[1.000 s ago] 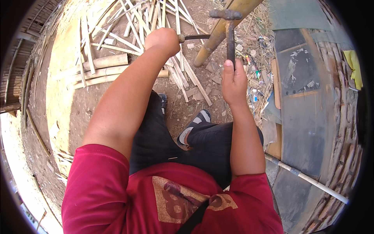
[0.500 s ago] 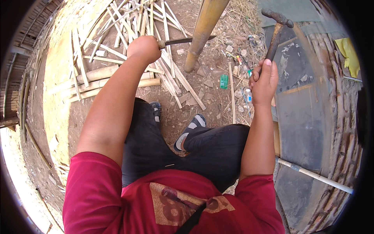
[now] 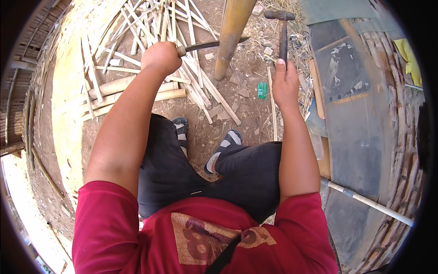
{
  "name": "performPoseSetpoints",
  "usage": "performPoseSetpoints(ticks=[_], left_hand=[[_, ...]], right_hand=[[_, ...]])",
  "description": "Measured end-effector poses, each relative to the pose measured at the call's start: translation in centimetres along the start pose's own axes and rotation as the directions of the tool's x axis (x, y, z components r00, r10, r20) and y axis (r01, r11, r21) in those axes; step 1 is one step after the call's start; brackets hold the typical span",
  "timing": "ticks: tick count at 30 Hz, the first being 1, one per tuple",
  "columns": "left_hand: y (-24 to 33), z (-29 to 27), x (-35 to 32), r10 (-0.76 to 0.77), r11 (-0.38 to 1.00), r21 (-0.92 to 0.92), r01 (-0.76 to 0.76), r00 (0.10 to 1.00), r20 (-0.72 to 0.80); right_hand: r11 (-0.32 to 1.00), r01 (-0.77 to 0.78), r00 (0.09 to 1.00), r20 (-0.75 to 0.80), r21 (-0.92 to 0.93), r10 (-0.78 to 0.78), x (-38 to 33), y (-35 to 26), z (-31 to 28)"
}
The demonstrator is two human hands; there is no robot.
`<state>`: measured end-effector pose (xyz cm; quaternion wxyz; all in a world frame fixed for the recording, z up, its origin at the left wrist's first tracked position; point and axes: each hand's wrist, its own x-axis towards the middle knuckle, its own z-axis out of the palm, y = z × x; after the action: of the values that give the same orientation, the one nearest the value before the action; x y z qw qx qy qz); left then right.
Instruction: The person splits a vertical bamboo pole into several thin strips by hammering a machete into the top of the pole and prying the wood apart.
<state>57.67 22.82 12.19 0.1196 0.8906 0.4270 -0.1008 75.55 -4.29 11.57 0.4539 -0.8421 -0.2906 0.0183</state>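
Observation:
My left hand (image 3: pixel 160 58) is closed around the wooden handle of a long knife (image 3: pixel 203 46), its dark blade pointing right. The blade meets an upright yellow bamboo pole (image 3: pixel 232 27), and its tip shows on the pole's right side. Whether it is sunk into the bamboo or passes behind it, I cannot tell. My right hand (image 3: pixel 286 86) grips a hammer (image 3: pixel 283 39) by its dark handle, thumb along the shaft. The rusty hammer head is raised to the right of the pole, apart from pole and blade.
Split bamboo strips (image 3: pixel 200 75) lie heaped beyond my left hand, with thicker bamboo lengths (image 3: pixel 118 87) beside them. A green packet (image 3: pixel 262 90) rests on the dirt. Dark boards (image 3: pixel 351 132) and a brick wall (image 3: pixel 401 150) stand at right, with a pale pipe (image 3: pixel 378 208).
My right hand has swung the hammer left, nearer the pole, and its handle is now more upright. The knife and pole have shifted slightly left in the picture.

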Motion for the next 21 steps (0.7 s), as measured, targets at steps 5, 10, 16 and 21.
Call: performPoseSetpoints(ticks=[5, 10, 16, 21], left_hand=[[0.6, 0.4, -0.9, 0.029, 0.999, 0.037, -0.026, 0.996, -0.08], [-0.5, 1.1, -0.4, 0.008, 1.0, 0.012, -0.008, 1.0, -0.015], [-0.4, 0.5, -0.9, 0.008, 1.0, 0.03, -0.007, 0.999, -0.037], [-0.1, 0.6, -1.2, 0.011, 1.0, 0.025, -0.011, 1.0, 0.0]], right_hand=[[0.983, -0.094, 0.975, 0.184, -0.155, 0.122, -0.2, 1.6, 1.5], [0.995, -0.092, 0.983, 0.155, -0.034, 0.096, 0.1, 0.1, 0.3], [0.994, -0.075, 0.99, 0.109, -0.08, 0.083, -0.4, 0.3, 0.8], [0.999, -0.018, 0.998, 0.062, 0.034, 0.015, -0.9, 0.0, 1.4]])
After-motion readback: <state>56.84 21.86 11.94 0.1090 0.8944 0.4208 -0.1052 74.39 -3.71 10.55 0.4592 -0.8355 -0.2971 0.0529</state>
